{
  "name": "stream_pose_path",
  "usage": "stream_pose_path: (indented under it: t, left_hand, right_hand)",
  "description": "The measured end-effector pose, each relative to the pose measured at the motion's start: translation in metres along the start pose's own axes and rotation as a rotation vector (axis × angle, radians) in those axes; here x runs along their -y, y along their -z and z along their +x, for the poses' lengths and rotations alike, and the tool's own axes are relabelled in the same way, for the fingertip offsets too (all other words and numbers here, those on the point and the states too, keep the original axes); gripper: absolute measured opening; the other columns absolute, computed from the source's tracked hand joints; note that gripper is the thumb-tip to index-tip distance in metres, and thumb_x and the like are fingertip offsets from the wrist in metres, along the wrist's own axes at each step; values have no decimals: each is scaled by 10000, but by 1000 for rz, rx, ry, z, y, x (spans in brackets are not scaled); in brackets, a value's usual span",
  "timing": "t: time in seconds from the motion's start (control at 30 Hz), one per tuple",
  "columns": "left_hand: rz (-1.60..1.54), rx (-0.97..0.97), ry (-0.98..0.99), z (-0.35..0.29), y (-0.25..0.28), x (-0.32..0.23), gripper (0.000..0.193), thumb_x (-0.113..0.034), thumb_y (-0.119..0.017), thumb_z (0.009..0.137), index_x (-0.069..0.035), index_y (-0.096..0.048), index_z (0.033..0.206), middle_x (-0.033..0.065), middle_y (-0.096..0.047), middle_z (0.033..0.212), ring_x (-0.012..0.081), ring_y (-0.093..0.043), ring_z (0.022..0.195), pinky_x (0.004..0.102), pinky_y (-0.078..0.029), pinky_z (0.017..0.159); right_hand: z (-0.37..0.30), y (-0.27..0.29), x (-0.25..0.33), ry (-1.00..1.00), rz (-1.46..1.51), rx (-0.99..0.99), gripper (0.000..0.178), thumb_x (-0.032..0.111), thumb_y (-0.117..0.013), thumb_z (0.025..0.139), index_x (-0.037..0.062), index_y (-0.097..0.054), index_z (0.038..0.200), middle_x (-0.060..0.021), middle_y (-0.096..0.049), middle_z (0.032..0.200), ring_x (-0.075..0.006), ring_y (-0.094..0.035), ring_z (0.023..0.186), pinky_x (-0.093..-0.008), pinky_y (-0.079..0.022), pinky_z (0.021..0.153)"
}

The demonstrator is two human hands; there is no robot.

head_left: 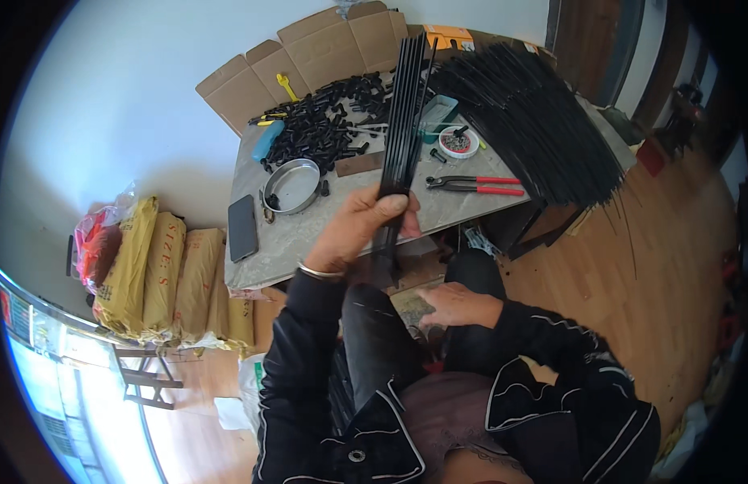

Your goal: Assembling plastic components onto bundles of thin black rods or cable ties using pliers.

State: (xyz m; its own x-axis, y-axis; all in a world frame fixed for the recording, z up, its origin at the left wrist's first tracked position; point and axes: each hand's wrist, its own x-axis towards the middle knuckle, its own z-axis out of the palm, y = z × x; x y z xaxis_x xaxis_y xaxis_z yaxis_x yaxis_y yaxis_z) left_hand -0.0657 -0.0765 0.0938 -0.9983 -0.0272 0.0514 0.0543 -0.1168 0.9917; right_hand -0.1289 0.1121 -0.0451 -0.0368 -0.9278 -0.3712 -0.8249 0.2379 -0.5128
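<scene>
My left hand [367,219] is closed round a bundle of long thin black rods [403,113], held upright above the table's front edge. The rods' lower ends show below my fingers, over my lap. Down near my right knee, my right hand [462,306] has its fingers stretched out and apart, with nothing visible in it. Just beyond the bundle, a pair of end-cutting pincers [479,185] with red handles lies on the grey table [341,218]. A white bowl [448,151] of small metal pieces stands behind the pincers.
A large pile of black rods [543,121] overhangs the table's right side. Many small black parts [309,129] lie at the back left, before cardboard flaps [325,50]. A round metal dish [293,184] and phone [243,228] sit at left. Sacks [160,274] stand beyond.
</scene>
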Motion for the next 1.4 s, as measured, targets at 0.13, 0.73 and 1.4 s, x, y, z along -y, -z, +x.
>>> stream_pose_path:
  t: [0.13,0.73,1.4]
  left_hand:
    - [22,-57,-139,-3,-34,39,233,-205,-534,977,13,-611,1005,46,-645,814,125,-632,759,265,-516,722]
    - [-220,-459,-58,-72,-78,141,256,-245,-544,970,-4,-576,1050,78,-636,859,205,-651,856,333,-515,811]
    - [-207,-417,-87,-79,-90,99,241,-275,-543,976,-36,-559,1002,46,-578,799,142,-602,721,262,-519,629]
  right_hand:
    - [39,-75,-79,5,455,-187,699,325,-723,814,8,-436,1367,-240,-609,1187,-298,-596,1117,-369,-466,913]
    - [23,-136,-47,-47,838,172,353,369,-701,821,46,-678,959,-84,-682,783,-188,-650,763,-317,-494,686]
    - [-10,-100,-29,63,728,501,298,218,-708,793,18,-682,1012,-81,-690,893,-162,-623,841,-312,-486,758]
